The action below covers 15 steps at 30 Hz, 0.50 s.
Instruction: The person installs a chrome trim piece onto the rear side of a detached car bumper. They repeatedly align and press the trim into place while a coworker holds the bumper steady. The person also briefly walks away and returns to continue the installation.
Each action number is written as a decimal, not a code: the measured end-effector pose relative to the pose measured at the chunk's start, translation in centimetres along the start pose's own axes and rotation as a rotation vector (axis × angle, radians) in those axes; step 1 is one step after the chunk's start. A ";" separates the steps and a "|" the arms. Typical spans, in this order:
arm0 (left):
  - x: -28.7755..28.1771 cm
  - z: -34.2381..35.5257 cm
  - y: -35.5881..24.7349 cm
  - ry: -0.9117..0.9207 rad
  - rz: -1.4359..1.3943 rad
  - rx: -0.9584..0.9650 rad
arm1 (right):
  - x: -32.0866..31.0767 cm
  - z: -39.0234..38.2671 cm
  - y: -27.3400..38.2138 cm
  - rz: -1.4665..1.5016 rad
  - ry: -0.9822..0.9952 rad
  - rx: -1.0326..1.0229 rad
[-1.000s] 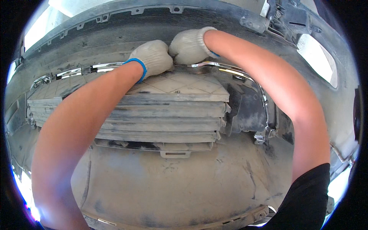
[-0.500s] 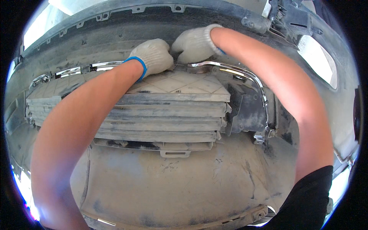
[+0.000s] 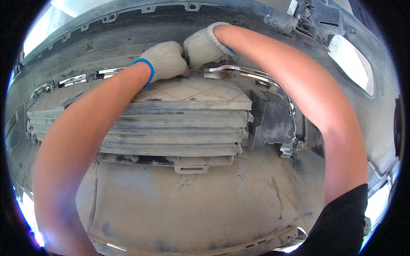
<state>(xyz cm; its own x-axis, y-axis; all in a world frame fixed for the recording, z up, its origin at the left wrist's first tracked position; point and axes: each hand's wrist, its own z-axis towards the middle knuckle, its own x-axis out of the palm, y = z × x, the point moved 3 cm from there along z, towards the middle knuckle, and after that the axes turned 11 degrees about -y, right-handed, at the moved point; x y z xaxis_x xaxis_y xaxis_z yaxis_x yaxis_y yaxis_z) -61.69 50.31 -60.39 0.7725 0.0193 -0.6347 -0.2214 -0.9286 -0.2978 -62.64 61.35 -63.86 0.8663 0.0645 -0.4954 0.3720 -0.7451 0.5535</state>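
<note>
Both hands wear white knit gloves and meet at the upper edge of a dusty slatted grille [image 3: 179, 128]. My left hand [image 3: 164, 60], with a blue cuff edge, is closed at the chrome trim strip [image 3: 239, 69] where it runs along the grille's top. Right beside it, my right hand [image 3: 204, 48] bends down with its fingers curled out of sight. What either hand grips, if anything, is hidden behind the gloves. The chrome strip comes out from under the hands on both sides and curves down at the right.
The grille sits inside a large dusty bumper shell [image 3: 192, 200]. A row of tabs [image 3: 147, 8] lines its far edge. A dark bracket assembly [image 3: 322, 19] is at the upper right, near a bright opening [image 3: 351, 64]. A metal clip [image 3: 290, 149] stands right of the slats.
The view has shifted slightly, so the whole scene sits a little further left. My right hand's wrist has moved somewhat left and up; both hands remain at the same spot on the trim.
</note>
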 end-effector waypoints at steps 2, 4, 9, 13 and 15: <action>0.0 0.2 1.0 0.021 -0.034 0.032 | -0.8 -1.1 1.3 -0.088 -0.069 -0.019; 0.3 0.5 1.0 0.069 -0.072 0.068 | 0.1 -1.7 0.9 -0.090 -0.140 -0.016; 0.3 1.1 1.0 0.036 -0.042 0.101 | -0.1 -4.5 2.2 -0.239 -0.241 -0.013; -0.2 0.5 0.8 0.036 -0.049 0.106 | -0.2 -5.0 3.5 -0.366 -0.240 -0.029; 0.0 0.7 0.7 -0.007 -0.048 0.084 | 0.3 -4.8 3.7 -0.350 -0.302 -0.008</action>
<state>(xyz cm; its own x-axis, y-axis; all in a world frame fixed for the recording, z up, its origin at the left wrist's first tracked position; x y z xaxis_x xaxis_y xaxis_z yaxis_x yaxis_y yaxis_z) -62.22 49.93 -61.11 0.7790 0.0659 -0.6236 -0.2339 -0.8922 -0.3864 -59.39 61.81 -58.72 0.5521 0.1142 -0.8259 0.6289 -0.7074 0.3226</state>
